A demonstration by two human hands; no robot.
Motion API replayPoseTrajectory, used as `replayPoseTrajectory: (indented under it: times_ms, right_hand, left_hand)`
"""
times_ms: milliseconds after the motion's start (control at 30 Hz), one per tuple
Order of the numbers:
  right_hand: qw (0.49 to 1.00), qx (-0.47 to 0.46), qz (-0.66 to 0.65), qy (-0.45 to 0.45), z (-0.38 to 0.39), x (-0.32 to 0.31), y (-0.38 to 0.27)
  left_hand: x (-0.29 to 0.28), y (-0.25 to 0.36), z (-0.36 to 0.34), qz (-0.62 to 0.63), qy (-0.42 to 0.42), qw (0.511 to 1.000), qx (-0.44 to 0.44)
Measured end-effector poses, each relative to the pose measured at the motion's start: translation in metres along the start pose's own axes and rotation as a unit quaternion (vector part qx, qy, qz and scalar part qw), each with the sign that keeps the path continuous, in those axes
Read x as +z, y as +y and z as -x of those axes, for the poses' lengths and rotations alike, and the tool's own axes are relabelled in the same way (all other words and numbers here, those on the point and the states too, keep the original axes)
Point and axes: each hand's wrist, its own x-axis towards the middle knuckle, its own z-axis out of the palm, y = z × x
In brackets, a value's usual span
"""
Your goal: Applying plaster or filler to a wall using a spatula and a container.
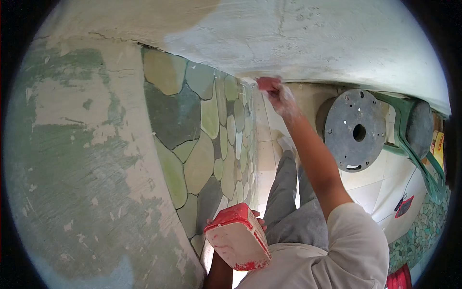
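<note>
My right hand (280, 98), smeared with white, is stretched out to the corner where the pale plastered wall (308, 38) meets the stone-patterned wall (199, 164). Its fingers are closed on a flat red scraper (268, 84), whose edge is against or very near the plaster; exact contact is hard to tell. Close to my body, my left hand (261, 220) holds up a red rectangular tub (243, 212) from beneath and behind. Off-white paste (236, 241) shows in the tub and smears its rim. Most of the left hand is hidden behind the tub.
A grey round metal plate with holes (349, 137) stands to the right, beside a green plastic chair (404, 125). Farther right are a yellow package (438, 147), a small red-and-black object (404, 206) on the tiles, and green mosaic flooring (416, 231). Patchy green plaster (82, 168) covers the left.
</note>
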Motion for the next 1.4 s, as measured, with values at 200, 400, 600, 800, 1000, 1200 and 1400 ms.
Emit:
replayPoseTrajectory:
  times_ms: [200, 400, 600, 800, 1000, 1200, 1400]
  right_hand:
    - [0.998, -0.015, -0.058, 0.007, -0.008, 0.024, -0.032]
    - [0.994, -0.017, -0.075, 0.083, 0.029, 0.022, 0.003]
    - [0.994, 0.077, -0.046, 0.063, -0.018, 0.059, 0.02]
    - [0.985, 0.049, -0.166, 0.01, 0.063, 0.044, -0.029]
    - [0.997, 0.055, -0.036, -0.052, 0.238, 0.023, -0.132]
    - [0.997, 0.049, 0.042, -0.048, 0.361, 0.035, -0.215]
    - [0.997, -0.031, -0.026, -0.059, 0.456, 0.005, -0.231]
  left_hand:
    - [-0.013, 0.01, -0.01, -0.034, -0.051, 0.997, -0.049]
    - [-0.007, 0.003, -0.012, -0.086, -0.035, 0.995, 0.027]
    - [-0.005, 0.001, -0.015, 0.052, -0.13, 0.988, -0.062]
    - [-0.021, -0.005, -0.011, -0.168, -0.053, 0.982, 0.064]
    - [-0.019, -0.007, -0.009, -0.184, -0.089, 0.979, 0.023]
    - [-0.007, -0.022, -0.015, -0.237, -0.143, 0.96, -0.03]
    - [0.03, -0.087, -0.047, -0.427, -0.248, 0.869, -0.014]
